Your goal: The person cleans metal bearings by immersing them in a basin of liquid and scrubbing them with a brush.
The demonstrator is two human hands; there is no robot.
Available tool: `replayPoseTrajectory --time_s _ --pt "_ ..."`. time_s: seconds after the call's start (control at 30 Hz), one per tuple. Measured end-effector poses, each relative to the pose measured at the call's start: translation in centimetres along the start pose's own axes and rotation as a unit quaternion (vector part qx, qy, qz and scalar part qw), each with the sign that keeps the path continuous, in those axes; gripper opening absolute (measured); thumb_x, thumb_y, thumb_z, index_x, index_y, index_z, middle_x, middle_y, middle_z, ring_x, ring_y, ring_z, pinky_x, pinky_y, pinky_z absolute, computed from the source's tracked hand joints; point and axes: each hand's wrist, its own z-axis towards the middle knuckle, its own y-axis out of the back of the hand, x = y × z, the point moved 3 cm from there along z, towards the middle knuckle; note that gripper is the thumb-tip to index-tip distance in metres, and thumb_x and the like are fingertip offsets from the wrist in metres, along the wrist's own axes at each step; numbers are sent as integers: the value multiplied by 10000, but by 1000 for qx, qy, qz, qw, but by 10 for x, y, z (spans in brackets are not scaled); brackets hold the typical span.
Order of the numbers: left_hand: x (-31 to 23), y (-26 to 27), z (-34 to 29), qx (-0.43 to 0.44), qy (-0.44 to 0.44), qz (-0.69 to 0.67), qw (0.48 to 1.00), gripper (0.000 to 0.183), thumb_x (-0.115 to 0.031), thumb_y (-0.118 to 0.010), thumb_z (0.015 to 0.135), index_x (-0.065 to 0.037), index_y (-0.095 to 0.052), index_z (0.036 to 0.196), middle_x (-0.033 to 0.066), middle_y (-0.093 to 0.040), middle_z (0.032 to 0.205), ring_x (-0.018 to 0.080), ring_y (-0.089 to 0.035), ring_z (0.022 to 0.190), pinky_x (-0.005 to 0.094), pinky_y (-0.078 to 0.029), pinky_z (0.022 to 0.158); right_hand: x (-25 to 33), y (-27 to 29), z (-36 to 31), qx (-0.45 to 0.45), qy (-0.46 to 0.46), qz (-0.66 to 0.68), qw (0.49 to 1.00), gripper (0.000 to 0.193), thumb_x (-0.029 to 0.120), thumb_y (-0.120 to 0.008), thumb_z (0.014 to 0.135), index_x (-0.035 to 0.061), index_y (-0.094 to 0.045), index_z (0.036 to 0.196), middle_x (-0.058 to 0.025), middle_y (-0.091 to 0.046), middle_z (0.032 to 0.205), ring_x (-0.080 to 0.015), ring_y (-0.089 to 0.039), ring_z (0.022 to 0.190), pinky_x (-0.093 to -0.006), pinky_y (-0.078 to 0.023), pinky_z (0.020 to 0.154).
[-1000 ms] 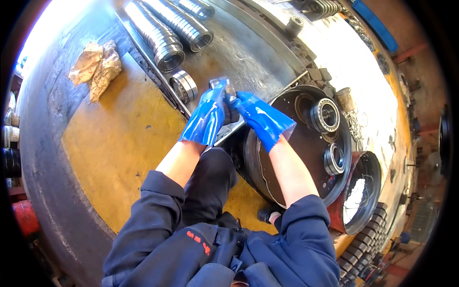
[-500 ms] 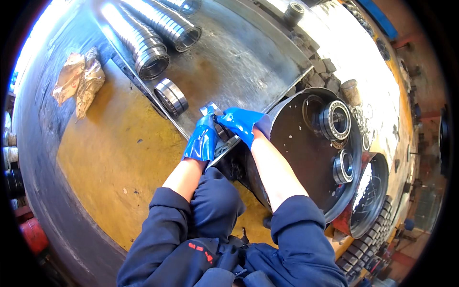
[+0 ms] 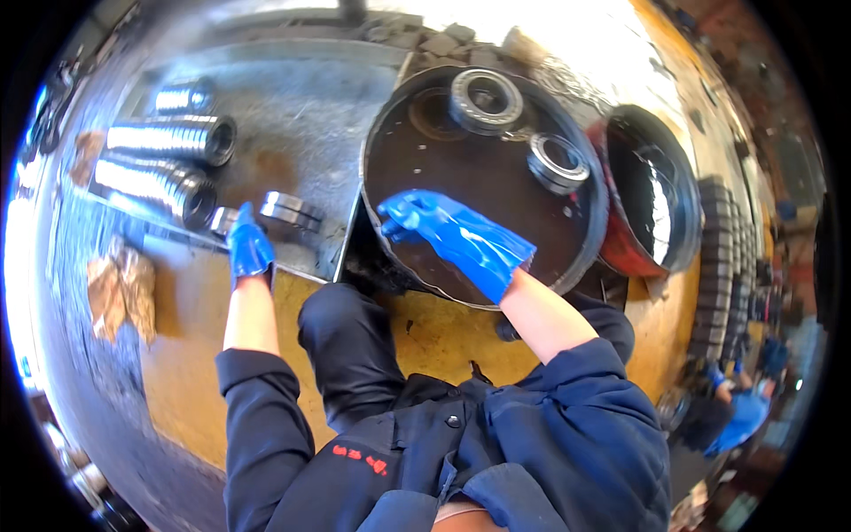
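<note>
left hand [image 3: 252,252]: pressed against the bearing, grip hidden so couldn't be told
right hand [image 3: 418,216]: held half-curled, seemingly empty, over the drum [image 3: 496,182], mid-frame
bearing [image 3: 223,220]: seen centre-left, near the stack [image 3: 158,183]; best steadied square, imo

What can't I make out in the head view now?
Head view: right end of the leftmost loose bearing, hidden by the left hand.
Head view: palm of the right hand, hidden behind its own back.
Head view: the co-worker, too small and blurred for detail.
</note>
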Motion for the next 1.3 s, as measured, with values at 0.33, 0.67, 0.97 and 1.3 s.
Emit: replayPoseTrajectory --time_s 0.33,0.67,0.97,1.3 --pt "-59 -229 -267 385 -56 34 921 341 -325 -580 1095 -74 -696 1295 152 -764 1280 291 -727 1181 457 -545 1028 -171 108 -110 -107 -39 56 992 548 436 -719 1025 7 -673 1363 -156 -742 1246 -238 -708 1117 -361 -552 1012" --pt "76 -250 -255 396 123 151 897 267 -331 -657 1063 -113 -686 1216 78 -787 1155 210 -746 1045 380 -569 895 -81 198 -85 -280 -77 -604 742 777 374 -856 819 19 -572 1449 -232 -742 1162 -399 -709 1099 -511 -545 989" --pt "64 -296 -283 444 183 122 869 284 -351 -695 1048 -121 -675 1214 86 -777 1158 194 -739 1044 365 -572 874 -126 310 51 -279 -191 -709 619 515 281 -467 1098 135 -476 1592 -134 -719 1370 -304 -701 1239 -514 -490 1077" --pt "81 -294 -275 456 277 95 841 285 -366 -648 1076 -122 -679 1219 95 -773 1189 233 -735 1061 407 -577 888 -86 312 45 -225 -163 -672 686 590 353 -764 918 90 -582 1413 -187 -767 1232 -378 -749 1146 -529 -589 940"
